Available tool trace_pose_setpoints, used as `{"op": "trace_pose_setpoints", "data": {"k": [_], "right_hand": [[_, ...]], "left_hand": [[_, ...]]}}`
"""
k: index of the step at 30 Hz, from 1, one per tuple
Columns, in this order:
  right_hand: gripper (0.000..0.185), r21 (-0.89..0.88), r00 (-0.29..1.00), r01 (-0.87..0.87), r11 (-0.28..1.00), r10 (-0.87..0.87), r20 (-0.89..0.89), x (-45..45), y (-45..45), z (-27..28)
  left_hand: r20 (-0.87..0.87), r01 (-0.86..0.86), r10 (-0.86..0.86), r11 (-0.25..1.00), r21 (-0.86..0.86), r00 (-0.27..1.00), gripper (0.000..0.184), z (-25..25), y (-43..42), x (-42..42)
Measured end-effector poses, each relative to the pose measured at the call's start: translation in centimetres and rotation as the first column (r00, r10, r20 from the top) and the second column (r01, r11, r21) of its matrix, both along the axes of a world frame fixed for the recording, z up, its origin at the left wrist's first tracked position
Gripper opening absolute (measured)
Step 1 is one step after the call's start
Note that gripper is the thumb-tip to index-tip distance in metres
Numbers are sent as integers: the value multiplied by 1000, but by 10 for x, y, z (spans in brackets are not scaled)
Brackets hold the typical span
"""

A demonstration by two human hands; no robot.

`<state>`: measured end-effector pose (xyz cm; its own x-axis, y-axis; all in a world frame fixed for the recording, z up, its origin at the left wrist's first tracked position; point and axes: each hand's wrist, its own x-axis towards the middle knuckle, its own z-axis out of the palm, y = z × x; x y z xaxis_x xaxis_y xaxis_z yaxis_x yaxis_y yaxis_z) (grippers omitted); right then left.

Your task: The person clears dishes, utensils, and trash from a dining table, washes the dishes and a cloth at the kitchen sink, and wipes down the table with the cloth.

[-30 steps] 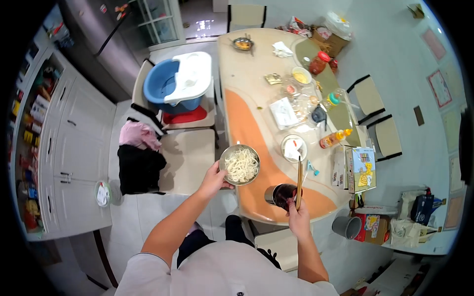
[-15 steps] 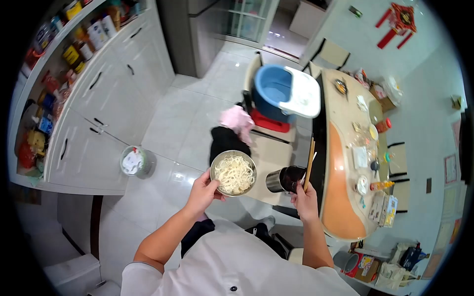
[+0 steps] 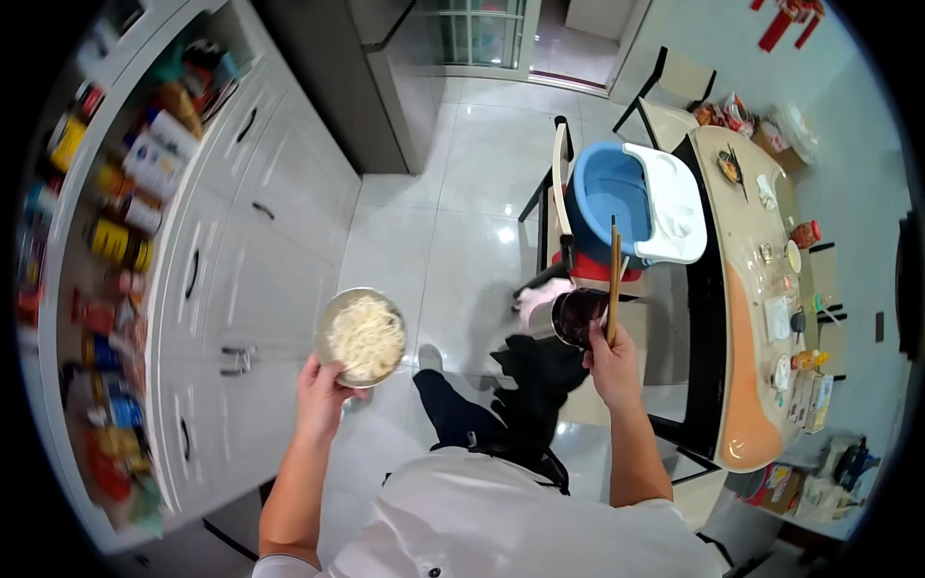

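My left hand [image 3: 326,393] grips a round metal bowl [image 3: 336,304], with its thumb over the rim. Pale noodles [image 3: 366,337] fill the bowl. My right hand [image 3: 613,366] is closed around a metal cup with a dark inside [image 3: 576,318], which is tilted on its side. That same hand holds a pair of wooden chopsticks [image 3: 615,275] pointing away from me. What else the cup contains cannot be made out. Both hands are held over the floor in front of me, well apart.
On the right, a blue tub with a white tray [image 3: 674,197] sits on a chair beside the long table [image 3: 747,405], which carries several dishes and jars. White cabinets [image 3: 289,212] and a crowded shelf line the left. A grey fridge [image 3: 337,87] stands ahead; tiled floor [image 3: 472,183] lies between.
My view has turned and shifted forward. The bowl has moved left in view, toward the cabinets, and the tub now appears farther right. Both hands keep their hold.
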<state>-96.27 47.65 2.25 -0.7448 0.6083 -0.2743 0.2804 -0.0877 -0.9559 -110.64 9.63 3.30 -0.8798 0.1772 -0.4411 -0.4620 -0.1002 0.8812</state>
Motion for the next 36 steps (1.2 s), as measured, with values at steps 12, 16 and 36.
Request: {"op": "trace_pose_setpoints", "data": {"k": [12,16,36], "right_hand": [[11,-10,993,115,993,-115,-11,-300,75,17],[12,-51,976,214,975,-216,-27,-391,137,27],[20,109,827,549,829,-557,72,-723,643,23]], "left_hand": [[39,76,-77,997,34,996,29,27,86,-329],[27,183,-186,979,94,982,32,4,173,-452],[27,607,-625,766,213,780,38,-15,842,-916]]}}
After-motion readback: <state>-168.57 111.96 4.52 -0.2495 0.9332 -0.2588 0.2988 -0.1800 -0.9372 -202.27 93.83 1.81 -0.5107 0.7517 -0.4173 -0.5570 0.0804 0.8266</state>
